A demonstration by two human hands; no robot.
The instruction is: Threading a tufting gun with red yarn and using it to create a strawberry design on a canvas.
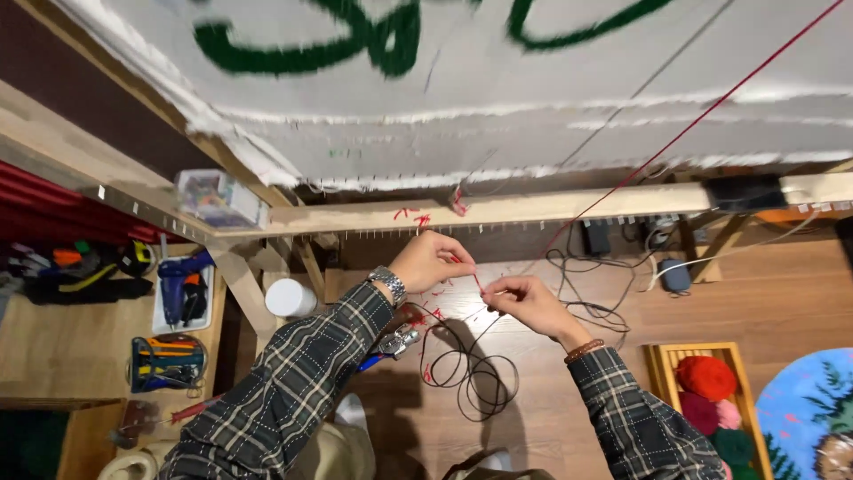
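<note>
1. Left hand (433, 260): centre of frame, just below the wooden frame rail (498, 210). Fingers pinched narrow on a short length of red yarn (476, 283). Metal wristwatch (389, 284) on the wrist, above a plaid sleeve.
2. Right hand (530, 302): just right of and below the left hand, fingertips closed on the same red yarn; the two hands nearly meet at the pinch. Beaded bracelet (584, 350) at the wrist.
3. Red yarn: held between both hands at centre frame. A long strand (702, 120) runs from near the hands up to the upper right corner, crossing the stretched white backing cloth (533, 80).
4. White backing cloth: fills the upper frame, with green tufted lines (355, 49) at the top edge.
5. Red yarn scraps (410, 213) lie on the rail and on the wooden floor (755, 293) near the hands.
6. Black coiled cable (475, 378): on the floor below the hands.
7. Wooden crate (662, 364), lower right: holds yarn balls (706, 376) in red, pink and green.
8. Table (53, 347), left of frame: carries a blue glue gun (178, 289) on a white tray and a tool pouch (166, 363).
9. Clear plastic box (216, 197): on the frame corner, upper left, with small coloured items inside.
</note>
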